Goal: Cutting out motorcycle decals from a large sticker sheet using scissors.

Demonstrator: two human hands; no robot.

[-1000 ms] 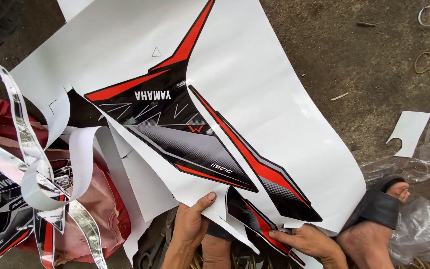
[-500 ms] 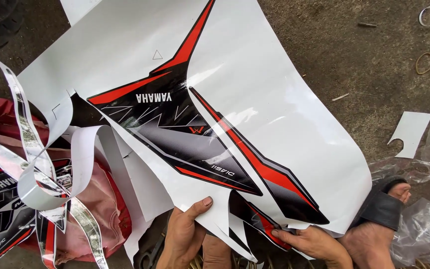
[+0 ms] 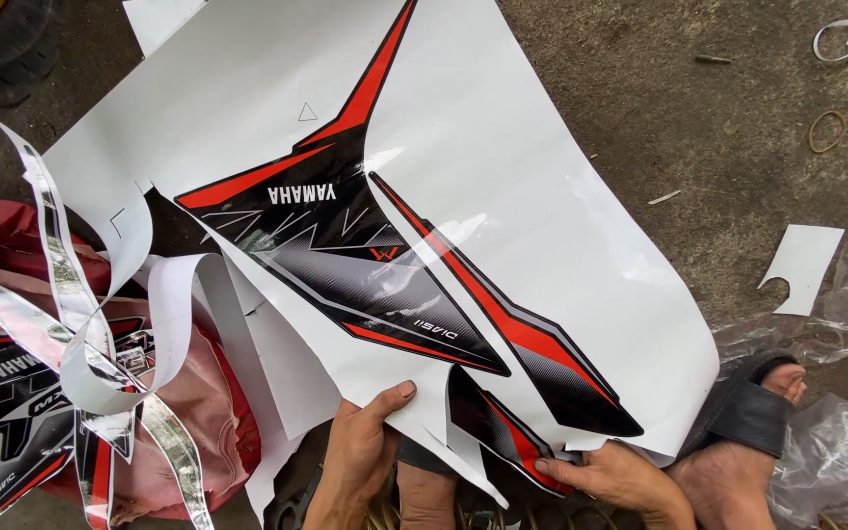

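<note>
Fingers of left hand [image 3: 360, 456] and right hand [image 3: 606, 478] pinch glossy decal sheet [image 3: 503, 167]; edges curled.

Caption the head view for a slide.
Both hands, left hand and right hand, hold a large decal sheet.

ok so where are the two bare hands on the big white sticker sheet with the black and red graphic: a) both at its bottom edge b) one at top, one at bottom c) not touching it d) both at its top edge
a: the left hand and the right hand both grip the bottom edge of the big white sticker sheet with the black and red graphic, nearest the camera.
</note>
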